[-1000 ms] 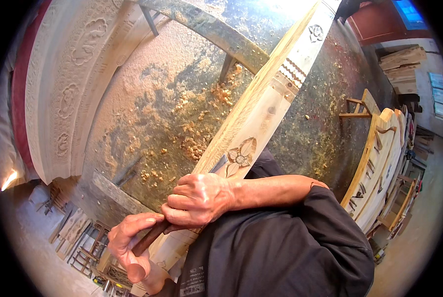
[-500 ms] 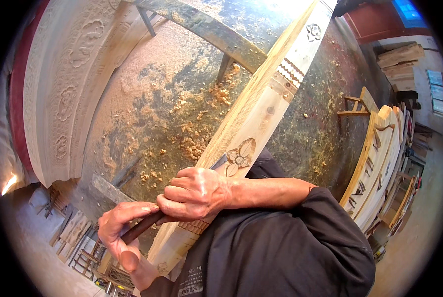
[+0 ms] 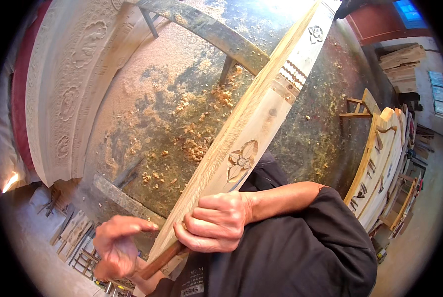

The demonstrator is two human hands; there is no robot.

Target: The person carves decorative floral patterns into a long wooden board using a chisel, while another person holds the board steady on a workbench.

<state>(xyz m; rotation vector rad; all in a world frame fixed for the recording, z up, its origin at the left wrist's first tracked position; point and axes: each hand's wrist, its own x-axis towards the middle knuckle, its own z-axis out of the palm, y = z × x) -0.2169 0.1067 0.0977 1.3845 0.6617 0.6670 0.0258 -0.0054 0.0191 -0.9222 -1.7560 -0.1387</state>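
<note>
My right hand (image 3: 216, 222) is closed around a chisel, its arm crossing over the carved beam from the right. The chisel's brown wooden handle (image 3: 163, 260) sticks out behind my fist toward the lower left. A short length of thin metal blade (image 3: 242, 181) shows beyond the knuckles, close to a carved flower (image 3: 241, 161). Off the beam's left side, my left hand (image 3: 116, 248) has curved, open fingers, with its wrist near the end of the handle. The long pale beam (image 3: 263, 121) runs diagonally, with carved bands and another flower farther up.
A dark wooden trestle (image 3: 216, 39) meets the beam at its far part, and another support (image 3: 125, 200) lies near my left hand. Wood shavings (image 3: 194, 148) litter the floor. A carved panel (image 3: 65, 99) stands at left. Hand tools lie on a bench (image 3: 375, 163) at right.
My left hand has let go of the chisel handle and opened. My right hand has moved right and down with the chisel, and the blade now lies at the flower's lower right side.
</note>
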